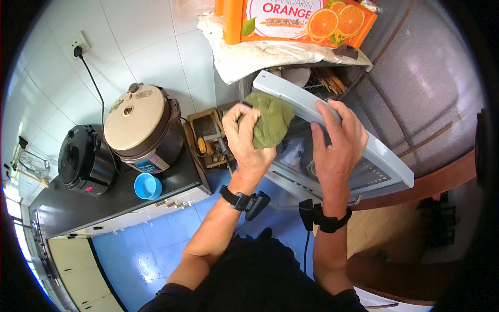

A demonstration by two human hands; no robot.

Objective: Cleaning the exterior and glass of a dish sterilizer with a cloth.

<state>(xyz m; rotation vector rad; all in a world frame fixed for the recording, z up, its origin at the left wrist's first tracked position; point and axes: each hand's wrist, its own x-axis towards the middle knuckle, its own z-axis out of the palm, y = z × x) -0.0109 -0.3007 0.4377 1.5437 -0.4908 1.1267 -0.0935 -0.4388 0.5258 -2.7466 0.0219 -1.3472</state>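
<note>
My left hand [247, 140] grips a bunched green cloth [275, 119] close to the face of a white-framed glass cabinet door [374, 150]. Whether the cloth touches the door cannot be told. My right hand [339, 144] holds the upper edge of that door, its thumb on the near face and its fingers reaching over the frame. The door stands swung open from a cabinet in which a wire rack, a white bowl [298, 77] and wooden chopsticks [330, 80] show. Part of the door's glass is hidden behind my hands.
An orange fruit carton [280, 33] rests on a cloth [237, 58] over the cabinet. Two electric cookers, one beige-lidded [134, 117] and one black [80, 160], stand on the dark counter [58, 210] beside a blue cup [148, 186]. A wooden box [191, 121] holds tools.
</note>
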